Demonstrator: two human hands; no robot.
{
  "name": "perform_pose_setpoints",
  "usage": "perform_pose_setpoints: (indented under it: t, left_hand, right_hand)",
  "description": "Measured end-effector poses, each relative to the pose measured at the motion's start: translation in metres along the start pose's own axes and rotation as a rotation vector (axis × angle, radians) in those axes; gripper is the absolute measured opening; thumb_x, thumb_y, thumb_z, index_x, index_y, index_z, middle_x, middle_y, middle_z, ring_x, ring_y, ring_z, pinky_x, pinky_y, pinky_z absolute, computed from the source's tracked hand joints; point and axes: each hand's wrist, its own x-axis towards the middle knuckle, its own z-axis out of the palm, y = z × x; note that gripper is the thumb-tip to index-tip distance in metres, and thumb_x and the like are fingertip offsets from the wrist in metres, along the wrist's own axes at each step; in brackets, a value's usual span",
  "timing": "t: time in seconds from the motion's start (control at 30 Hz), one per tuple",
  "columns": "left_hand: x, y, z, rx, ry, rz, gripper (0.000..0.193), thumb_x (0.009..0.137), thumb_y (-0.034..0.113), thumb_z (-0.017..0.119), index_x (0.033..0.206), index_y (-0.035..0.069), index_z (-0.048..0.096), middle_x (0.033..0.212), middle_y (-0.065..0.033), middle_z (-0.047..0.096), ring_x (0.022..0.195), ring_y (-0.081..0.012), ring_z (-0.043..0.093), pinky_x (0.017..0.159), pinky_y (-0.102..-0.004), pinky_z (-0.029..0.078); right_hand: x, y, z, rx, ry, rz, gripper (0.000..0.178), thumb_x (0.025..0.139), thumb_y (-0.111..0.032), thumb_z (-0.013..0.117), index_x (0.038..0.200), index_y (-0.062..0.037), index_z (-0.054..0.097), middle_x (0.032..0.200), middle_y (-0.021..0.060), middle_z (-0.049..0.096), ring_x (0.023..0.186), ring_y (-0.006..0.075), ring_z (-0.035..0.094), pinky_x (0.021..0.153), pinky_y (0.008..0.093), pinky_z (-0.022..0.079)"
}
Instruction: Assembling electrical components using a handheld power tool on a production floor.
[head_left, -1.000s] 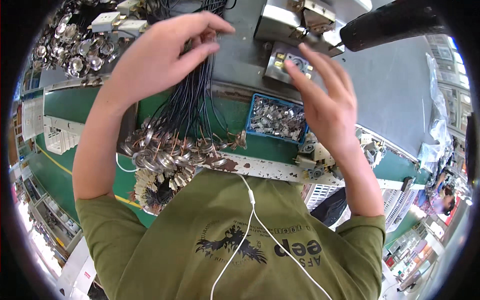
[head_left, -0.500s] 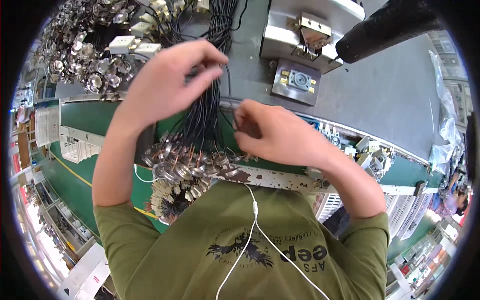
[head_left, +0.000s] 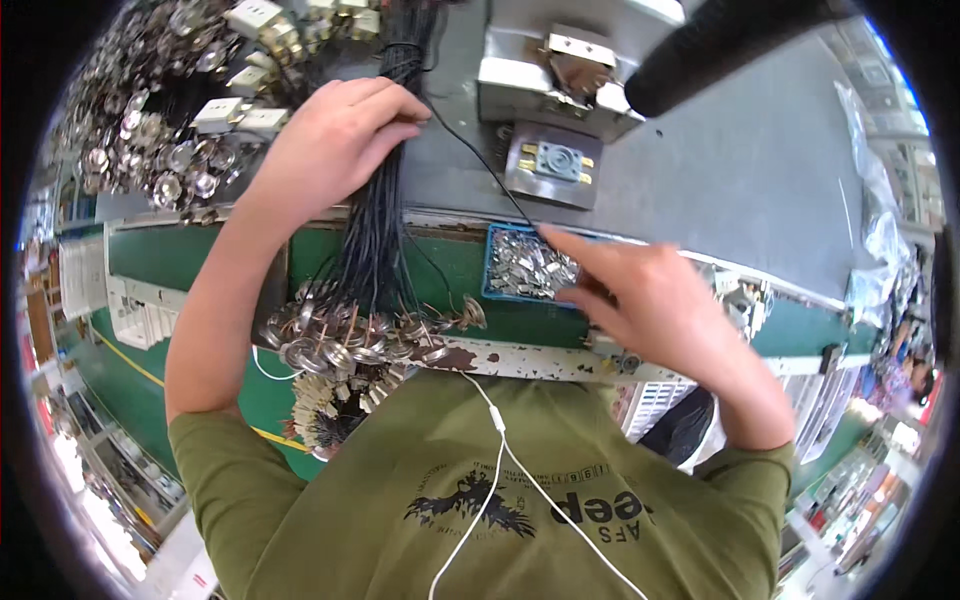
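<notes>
My left hand (head_left: 350,137) rests over a bundle of black wires (head_left: 372,235), its thumb and fingers closed on one thin black wire (head_left: 480,157). That wire slants right, and its lower end meets the index fingertip of my right hand (head_left: 645,295). The right hand is slightly blurred; its index finger is stretched out, with the thumb apart from it. Beneath these fingers is a blue tray (head_left: 487,262) of small metal terminals (head_left: 530,263). Round metal caps (head_left: 335,340) hang at the near ends of the bundled wires.
A press with a metal block (head_left: 540,190) holding a small socket part (head_left: 558,160) stands beyond the tray. A thick black tube (head_left: 735,50) crosses at upper right. Metal caps (head_left: 170,160) and white connectors (head_left: 218,115) are heaped at far left. A clear plastic bag (head_left: 875,220) lies right.
My right hand has moved right, away from the wire bundle to over the blue tray. My left hand has closed on a wire, which now stretches rightward. The whole view has shifted slightly.
</notes>
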Motion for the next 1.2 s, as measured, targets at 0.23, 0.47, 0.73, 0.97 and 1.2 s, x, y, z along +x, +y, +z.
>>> perform_pose_setpoints:
  t: [0.23, 0.47, 0.73, 0.97, 1.2]
  left_hand:
    - [0.041, 0.048, -0.002, -0.179, 0.029, 0.072, 0.017, 0.088, 0.009, 0.073, 0.104, 0.005, 0.07, 0.099, -0.0089, 0.068, 0.088, -0.0297, 0.068, 0.077, -0.0394, 0.055]
    - [0.066, 0.058, 0.025, -0.214, -0.088, 0.178, 0.014, 0.09, 0.014, 0.07, 0.099, 0.006, 0.063, 0.09, -0.0086, 0.066, 0.087, -0.0302, 0.067, 0.074, -0.0416, 0.054]
    - [0.07, 0.062, 0.041, -0.11, -0.114, 0.17, 0.01, 0.088, 0.012, 0.066, 0.096, 0.007, 0.065, 0.087, -0.0082, 0.065, 0.087, -0.0289, 0.068, 0.074, -0.0409, 0.055]
    - [0.071, 0.067, 0.039, -0.113, -0.138, 0.133, 0.012, 0.089, 0.016, 0.069, 0.096, 0.007, 0.066, 0.09, -0.0078, 0.065, 0.089, -0.0289, 0.068, 0.074, -0.0407, 0.055]
    - [0.056, 0.072, 0.024, -0.241, -0.032, 0.239, 0.019, 0.091, 0.025, 0.072, 0.097, 0.008, 0.066, 0.089, -0.0074, 0.064, 0.086, -0.0287, 0.067, 0.073, -0.0409, 0.055]
  right_hand:
    - [0.003, 0.023, -0.014, -0.296, -0.027, 0.134, 0.044, 0.09, -0.005, 0.071, 0.132, -0.0189, 0.071, 0.078, 0.0132, 0.07, 0.065, 0.033, 0.066, 0.062, 0.0418, 0.053]
    - [-0.013, 0.032, 0.02, -0.193, 0.22, 0.161, 0.049, 0.091, -0.006, 0.072, 0.137, -0.0223, 0.068, 0.073, 0.0108, 0.057, 0.059, 0.029, 0.059, 0.059, 0.0396, 0.051]
    - [-0.03, 0.012, 0.031, 0.343, 0.268, 0.201, 0.054, 0.081, 0.006, 0.08, 0.131, -0.0067, 0.064, 0.11, 0.0099, 0.069, 0.085, 0.0171, 0.071, 0.073, 0.032, 0.056]
    - [-0.035, 0.016, 0.025, 0.36, 0.287, 0.129, 0.054, 0.084, 0.009, 0.076, 0.134, -0.0038, 0.06, 0.116, 0.0116, 0.07, 0.1, 0.0198, 0.074, 0.082, 0.0309, 0.06]
    - [-0.027, 0.012, -0.005, 0.386, 0.32, 0.315, 0.045, 0.086, 0.005, 0.078, 0.127, 0.0022, 0.06, 0.112, 0.0111, 0.075, 0.103, 0.017, 0.074, 0.086, 0.03, 0.06]
